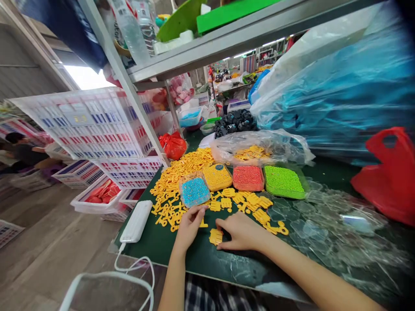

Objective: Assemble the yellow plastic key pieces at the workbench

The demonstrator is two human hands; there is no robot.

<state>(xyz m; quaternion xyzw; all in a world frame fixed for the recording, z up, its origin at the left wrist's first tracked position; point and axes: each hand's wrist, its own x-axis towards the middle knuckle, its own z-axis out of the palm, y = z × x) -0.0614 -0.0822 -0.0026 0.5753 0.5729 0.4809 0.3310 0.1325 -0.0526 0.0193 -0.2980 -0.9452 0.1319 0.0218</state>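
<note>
My right hand is low over the green tabletop, thumb and forefinger closed about the edge of a flat yellow plastic piece with ridges. My left hand is just in front of a clear tray of blue beads, thumb and fingertips pressed together. What it holds, if anything, I cannot make out. Beside that tray stand similar trays of yellow beads, red beads and green beads. Loose yellow ridged pieces lie beyond my right hand, and a heap of yellow ring-ended parts spreads behind my left.
A white power bank with a cable lies at the table's left edge. Clear plastic pieces cover the right side, near a red bag. A metal shelf crosses above; white crates are stacked at left.
</note>
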